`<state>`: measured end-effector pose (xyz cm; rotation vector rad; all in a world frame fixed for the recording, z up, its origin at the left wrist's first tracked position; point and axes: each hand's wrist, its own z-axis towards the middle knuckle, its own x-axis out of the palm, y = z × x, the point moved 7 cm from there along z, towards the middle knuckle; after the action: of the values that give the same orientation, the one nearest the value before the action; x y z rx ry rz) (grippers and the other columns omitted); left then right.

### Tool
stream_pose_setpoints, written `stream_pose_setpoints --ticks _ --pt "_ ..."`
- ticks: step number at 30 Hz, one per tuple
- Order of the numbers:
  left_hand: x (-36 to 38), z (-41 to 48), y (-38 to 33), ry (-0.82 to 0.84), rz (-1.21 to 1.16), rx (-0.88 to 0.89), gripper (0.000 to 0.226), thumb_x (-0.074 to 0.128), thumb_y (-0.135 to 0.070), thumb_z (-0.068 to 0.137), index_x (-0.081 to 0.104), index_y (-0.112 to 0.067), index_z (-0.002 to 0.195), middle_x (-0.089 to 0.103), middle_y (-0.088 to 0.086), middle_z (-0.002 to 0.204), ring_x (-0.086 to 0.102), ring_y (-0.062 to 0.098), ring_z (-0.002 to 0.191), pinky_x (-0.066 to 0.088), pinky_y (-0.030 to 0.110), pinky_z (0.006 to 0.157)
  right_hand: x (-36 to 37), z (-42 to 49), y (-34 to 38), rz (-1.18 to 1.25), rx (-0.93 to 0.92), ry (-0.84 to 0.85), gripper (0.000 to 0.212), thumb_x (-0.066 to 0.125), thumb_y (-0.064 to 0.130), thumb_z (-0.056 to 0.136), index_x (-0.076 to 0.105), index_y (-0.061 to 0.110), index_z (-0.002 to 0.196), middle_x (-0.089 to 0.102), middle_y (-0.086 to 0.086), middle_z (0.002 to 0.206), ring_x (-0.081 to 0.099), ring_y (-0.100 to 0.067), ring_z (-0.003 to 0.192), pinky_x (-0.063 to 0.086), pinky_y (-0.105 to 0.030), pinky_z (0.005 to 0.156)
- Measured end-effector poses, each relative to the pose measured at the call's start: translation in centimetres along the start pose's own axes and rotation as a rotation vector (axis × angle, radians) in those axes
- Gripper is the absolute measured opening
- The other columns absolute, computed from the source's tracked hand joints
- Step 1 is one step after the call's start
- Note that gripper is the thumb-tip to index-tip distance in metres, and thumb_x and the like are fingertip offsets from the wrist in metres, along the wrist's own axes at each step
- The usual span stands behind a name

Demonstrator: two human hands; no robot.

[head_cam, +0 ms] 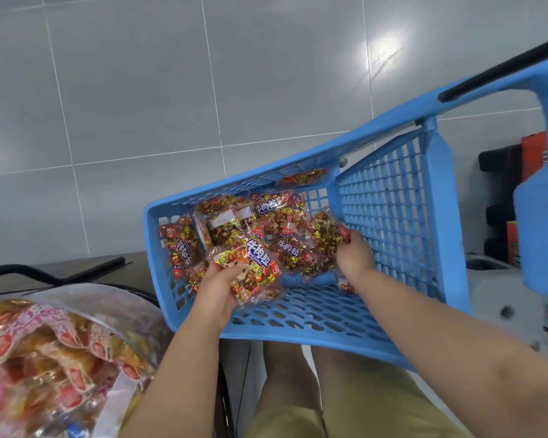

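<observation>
Your hands are both down inside the blue basket [298,335], apart from each other, and each is clamped on its own packet. Your left hand [217,289] sits at about 7 o'clock of the heap. Its thumb lies across the front of a clear snack packet [250,267] that shows a cartoon face and bold lettering, and the fingers are hidden behind it. That packet is tilted, with its lower corner over the lattice bottom; you cannot tell whether it is clear of the bottom.

Your right hand [355,254] is at 3 o'clock of the heap. Its fingers are curled round the edge of a second packet [325,237] full of gold and red wrapped pieces, close to the basket's inner grid wall.

Between your hands and on toward 12 o'clock, the heap of like packets [279,216] lies against the end wall. One stray packet [304,178] is lodged at 1 o'clock, against the long side.

The basket is tipped. Your legs in khaki shorts [355,403] show at its 6 o'clock. At 8 o'clock in the view lies a large clear bag [54,358] of pink and orange wrapped snacks, near the basket's corner. Grey floor tiles [140,90] fill 12 o'clock.
</observation>
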<state>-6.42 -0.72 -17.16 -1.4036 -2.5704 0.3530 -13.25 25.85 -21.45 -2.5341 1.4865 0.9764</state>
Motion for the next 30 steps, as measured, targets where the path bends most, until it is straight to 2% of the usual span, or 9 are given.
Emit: stream_pose_setpoints --ticks 5,11,13,16,19,21,23,26,30 --pt "0.9 -0.7 -1.0 0.021 -0.050 0.008 0.030 0.060 -0.014 0.093 0.054 -0.021 0.121 0.073 0.005 0.107 0.070 0.025 0.099 0.056 0.044 0.081 -3.9 -3.9 4.4 0.456 -0.205 0.183 0.023 0.050 0.010 0.093 0.060 0.026 0.106 0.068 0.010 0.092 0.064 -0.005 0.079 0.047 -0.020 0.058" --pt "3.7 -2.1 -2.2 0.231 -0.043 -0.017 0.043 0.051 -0.042 0.092 0.056 -0.019 0.128 0.070 0.007 0.116 0.067 0.025 0.106 0.058 0.045 0.078 -0.3 -7.0 5.7 0.330 -0.140 0.778 0.052 0.066 0.021 0.084 0.047 0.021 0.131 0.057 0.004 0.119 0.057 -0.014 0.105 0.047 -0.037 0.094" --pt "4.2 -2.7 -2.5 0.278 0.013 0.020 0.052 0.060 -0.047 0.078 0.060 -0.021 0.122 0.071 0.005 0.114 0.068 0.024 0.104 0.059 0.040 0.071 1.2 -7.0 6.1 0.284 -0.194 0.721 0.059 0.067 0.024 0.085 0.042 0.018 0.138 0.055 0.006 0.120 0.057 -0.013 0.105 0.047 -0.036 0.096" --pt "3.3 -2.7 -2.6 0.180 0.135 0.106 0.067 0.079 -0.031 0.057 0.057 -0.024 0.120 0.074 -0.003 0.104 0.071 0.018 0.095 0.058 0.035 0.074 3.2 -7.0 6.8 0.259 -0.249 0.677 0.030 0.071 0.037 0.079 0.061 0.025 0.104 0.062 0.010 0.092 0.060 -0.008 0.081 0.052 -0.030 0.080" --pt "1.8 -2.0 -2.1 0.071 0.089 0.132 0.053 0.079 -0.015 0.068 0.056 -0.027 0.114 0.076 -0.009 0.093 0.072 0.010 0.084 0.058 0.026 0.064 4.3 -5.2 7.0 0.255 -0.223 0.635 0.025 0.060 0.053 0.082 0.065 0.032 0.094 0.068 0.011 0.095 0.066 -0.011 0.087 0.055 -0.022 0.070" --pt "0.9 -1.5 -1.5 0.013 0.055 0.121 0.045 0.076 -0.011 0.075 0.058 -0.028 0.112 0.075 -0.007 0.095 0.072 0.011 0.086 0.058 0.030 0.071 3.1 -1.5 6.2 0.202 -0.190 0.335 0.025 0.057 0.045 0.089 0.062 0.029 0.107 0.066 0.002 0.111 0.063 -0.020 0.100 0.054 -0.031 0.075" --pt "0.0 -1.1 -0.8 -0.042 0.032 0.121 0.042 0.075 -0.010 0.077 0.059 -0.028 0.111 0.074 -0.004 0.099 0.071 0.016 0.090 0.057 0.035 0.078 2.3 2.0 4.3 -0.046 -0.101 0.102 0.045 0.059 0.035 0.090 0.049 0.020 0.131 0.054 -0.008 0.132 0.056 -0.029 0.113 0.049 -0.041 0.092" --pt "-1.0 -0.7 0.0 -0.087 -0.029 0.118 0.038 0.075 -0.009 0.079 0.058 -0.029 0.107 0.076 -0.004 0.095 0.073 0.018 0.086 0.060 0.033 0.066 4.8 4.3 1.9 -0.279 0.006 0.249 0.093 0.065 0.046 0.083 0.010 0.014 0.151 0.024 -0.012 0.154 0.032 -0.032 0.137 0.033 -0.041 0.111" --pt "-1.6 -0.5 0.6 -0.104 -0.050 0.119 0.036 0.073 -0.009 0.080 0.059 -0.028 0.105 0.076 -0.005 0.093 0.073 0.017 0.083 0.058 0.028 0.058 6.1 5.8 1.7 -0.374 -0.010 0.195 0.098 0.063 0.050 0.083 0.003 0.012 0.151 0.027 -0.017 0.152 0.034 -0.033 0.135 0.035 -0.043 0.109"
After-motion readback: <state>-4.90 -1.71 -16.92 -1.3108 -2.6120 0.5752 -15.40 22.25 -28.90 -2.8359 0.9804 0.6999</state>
